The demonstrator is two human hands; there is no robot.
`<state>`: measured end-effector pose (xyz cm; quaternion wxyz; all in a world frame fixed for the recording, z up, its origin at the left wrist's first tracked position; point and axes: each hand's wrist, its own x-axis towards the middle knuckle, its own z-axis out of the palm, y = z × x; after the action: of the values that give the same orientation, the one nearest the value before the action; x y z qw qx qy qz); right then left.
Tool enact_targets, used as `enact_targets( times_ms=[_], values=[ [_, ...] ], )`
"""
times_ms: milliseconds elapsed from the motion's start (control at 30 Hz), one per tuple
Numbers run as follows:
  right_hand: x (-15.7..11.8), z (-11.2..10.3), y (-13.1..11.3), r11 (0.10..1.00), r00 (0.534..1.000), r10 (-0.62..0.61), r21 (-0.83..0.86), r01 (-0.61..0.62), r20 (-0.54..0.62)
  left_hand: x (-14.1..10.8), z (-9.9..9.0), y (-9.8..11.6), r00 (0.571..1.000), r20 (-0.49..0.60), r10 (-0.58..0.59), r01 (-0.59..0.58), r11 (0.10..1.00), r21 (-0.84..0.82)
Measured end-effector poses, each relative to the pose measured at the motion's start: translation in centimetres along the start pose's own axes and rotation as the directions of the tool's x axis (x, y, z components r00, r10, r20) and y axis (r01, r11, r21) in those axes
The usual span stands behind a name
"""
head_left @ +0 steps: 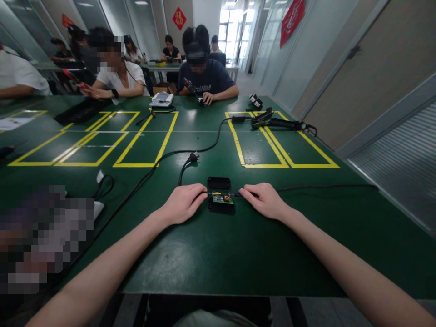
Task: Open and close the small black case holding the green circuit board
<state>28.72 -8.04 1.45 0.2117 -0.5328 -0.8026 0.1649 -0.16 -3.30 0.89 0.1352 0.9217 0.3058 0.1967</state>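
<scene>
A small green circuit board [223, 199] with a copper coil lies between my hands, over one half of a black plastic case [221, 209]. The other black case half [219, 182] rests just behind it. My left hand [187, 201] pinches the black cable on the board's left side; a power plug [193, 157] on a black cord [181, 175] lies behind that hand. On the other side, my right hand [264, 200] pinches the black cable [327, 186] that runs off to the right. Thin coloured wires show at both ends of the board.
Yellow tape frames [265, 166] mark the green table [218, 259]. A long black cable [136, 184] crosses on the left. A black tool-like device [279, 122] lies at the back right, a white device [161, 100] at the back. Across the table a person [207, 77] handles a small part.
</scene>
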Motion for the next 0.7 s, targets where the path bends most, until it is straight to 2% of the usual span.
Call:
enact_targets(
  times_ms=[133,400,700],
  values=[
    [-0.3,-0.3,0.0,0.998,0.997,-0.053,0.049,0.05,0.06,-0.3,-0.2,0.3,0.998,0.057,0.022,-0.018,0.998,-0.067],
    [-0.3,0.2,0.3,0.996,0.987,-0.079,0.049,0.073,0.138,-0.2,0.0,0.5,0.992,0.124,-0.021,0.029,0.997,-0.067],
    [-0.2,0.9,0.2,0.99,0.987,-0.135,0.05,0.131,0.089,-0.3,0.5,0.6,0.998,0.046,-0.032,0.035,0.997,-0.063]
  ],
)
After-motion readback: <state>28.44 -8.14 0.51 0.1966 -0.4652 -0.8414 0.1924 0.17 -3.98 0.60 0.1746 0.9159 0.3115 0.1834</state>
